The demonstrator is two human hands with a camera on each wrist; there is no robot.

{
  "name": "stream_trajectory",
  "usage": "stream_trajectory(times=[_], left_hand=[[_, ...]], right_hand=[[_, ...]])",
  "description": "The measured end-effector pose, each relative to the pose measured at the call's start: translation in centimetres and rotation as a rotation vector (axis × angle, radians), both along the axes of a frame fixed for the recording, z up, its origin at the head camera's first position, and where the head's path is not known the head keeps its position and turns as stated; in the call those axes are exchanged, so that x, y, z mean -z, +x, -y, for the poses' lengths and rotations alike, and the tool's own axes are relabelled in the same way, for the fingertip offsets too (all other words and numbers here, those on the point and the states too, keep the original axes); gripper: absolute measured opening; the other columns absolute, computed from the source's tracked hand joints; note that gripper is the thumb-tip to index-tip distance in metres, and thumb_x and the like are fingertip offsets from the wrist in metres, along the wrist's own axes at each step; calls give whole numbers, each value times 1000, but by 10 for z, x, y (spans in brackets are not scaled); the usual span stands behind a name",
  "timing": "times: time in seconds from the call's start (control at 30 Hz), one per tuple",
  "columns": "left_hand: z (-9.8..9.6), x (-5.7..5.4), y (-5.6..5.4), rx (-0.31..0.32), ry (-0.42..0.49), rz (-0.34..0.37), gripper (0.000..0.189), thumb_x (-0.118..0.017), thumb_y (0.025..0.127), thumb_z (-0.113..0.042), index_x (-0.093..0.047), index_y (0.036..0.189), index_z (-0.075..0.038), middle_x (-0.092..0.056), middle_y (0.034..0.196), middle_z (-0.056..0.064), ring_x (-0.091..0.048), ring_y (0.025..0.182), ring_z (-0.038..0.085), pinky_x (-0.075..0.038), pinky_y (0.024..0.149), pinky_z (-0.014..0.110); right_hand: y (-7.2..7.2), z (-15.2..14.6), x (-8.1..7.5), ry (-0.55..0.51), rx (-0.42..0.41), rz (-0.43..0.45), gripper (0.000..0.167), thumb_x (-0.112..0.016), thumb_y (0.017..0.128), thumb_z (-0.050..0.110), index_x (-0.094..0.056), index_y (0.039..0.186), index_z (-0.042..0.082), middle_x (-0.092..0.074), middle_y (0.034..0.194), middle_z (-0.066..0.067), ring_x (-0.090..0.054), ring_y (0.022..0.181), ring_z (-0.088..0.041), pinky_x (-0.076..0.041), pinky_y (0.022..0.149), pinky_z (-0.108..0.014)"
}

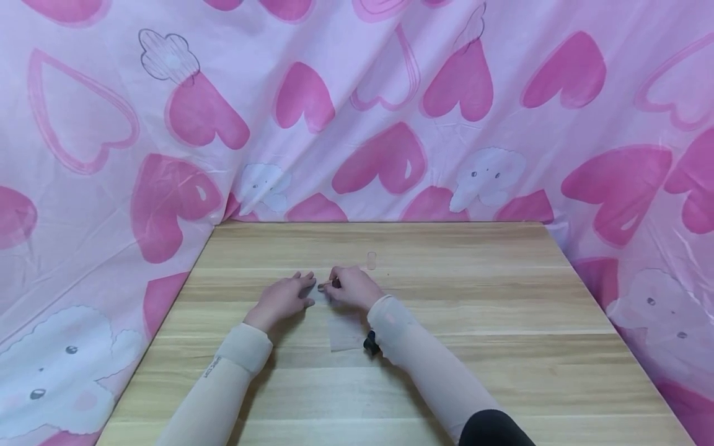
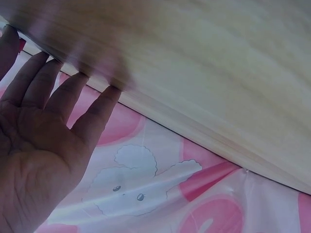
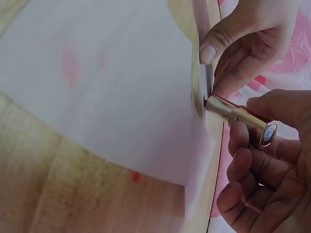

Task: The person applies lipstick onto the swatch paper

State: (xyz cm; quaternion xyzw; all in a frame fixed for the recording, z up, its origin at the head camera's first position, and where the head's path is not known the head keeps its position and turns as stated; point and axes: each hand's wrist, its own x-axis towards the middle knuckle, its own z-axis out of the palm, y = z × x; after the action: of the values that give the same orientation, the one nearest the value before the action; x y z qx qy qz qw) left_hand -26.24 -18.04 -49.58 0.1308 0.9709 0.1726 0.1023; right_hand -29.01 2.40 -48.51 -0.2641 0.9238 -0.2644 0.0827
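Note:
In the right wrist view my right hand [image 3: 272,170] pinches a slim gold tube that looks like a lipstick [image 3: 245,119], a round label on its base. Its other end meets the far edge of a thin white paper sheet [image 3: 112,92]. My left hand [image 1: 283,298] lies palm down to the left of the sheet, fingers spread and mostly straight, fingertips on the tabletop at the paper's edge. From the left wrist its straight fingers [image 2: 99,114] show against the wood. In the head view the right hand [image 1: 354,288] covers part of the paper [image 1: 344,334].
A small clear rounded piece with a pinkish outline [image 1: 371,260] lies beyond the right hand on the wooden table [image 1: 474,347]. A small red spot [image 3: 136,176] shows near the sheet. Pink heart-patterned cloth [image 1: 379,158] hangs behind and at both sides.

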Motion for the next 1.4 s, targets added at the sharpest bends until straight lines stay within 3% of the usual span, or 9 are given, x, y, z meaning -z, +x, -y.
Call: stream_trajectory(times=[0.5, 0.83, 1.4], left_hand=[[-1, -2, 1, -10, -16, 0, 56, -71, 94, -32, -56, 145, -15, -44, 155, 6, -45, 136, 43, -41, 103, 64], [-2, -3, 1, -13, -27, 2, 57, -71, 93, -34, -56, 145, -16, -44, 155, 7, -46, 136, 42, -42, 102, 63], [-2, -1, 0, -9, -27, -6, 56, -70, 94, -33, -55, 145, -16, -43, 156, 6, -44, 138, 42, -42, 101, 65]], right_hand=[[5, 0, -2, -12, -31, 17, 16, -65, 97, 28, -68, 96, 13, -61, 69, 6, -53, 57, -9, -46, 54, -24], [6, 0, -1, -3, -49, 33, 17, -66, 97, 30, -68, 97, 13, -63, 73, 7, -57, 62, -8, -50, 60, -23], [9, 0, 0, -25, -63, 50, 14, -66, 97, 28, -66, 93, 14, -61, 68, 6, -55, 57, -9, -48, 55, -23]])
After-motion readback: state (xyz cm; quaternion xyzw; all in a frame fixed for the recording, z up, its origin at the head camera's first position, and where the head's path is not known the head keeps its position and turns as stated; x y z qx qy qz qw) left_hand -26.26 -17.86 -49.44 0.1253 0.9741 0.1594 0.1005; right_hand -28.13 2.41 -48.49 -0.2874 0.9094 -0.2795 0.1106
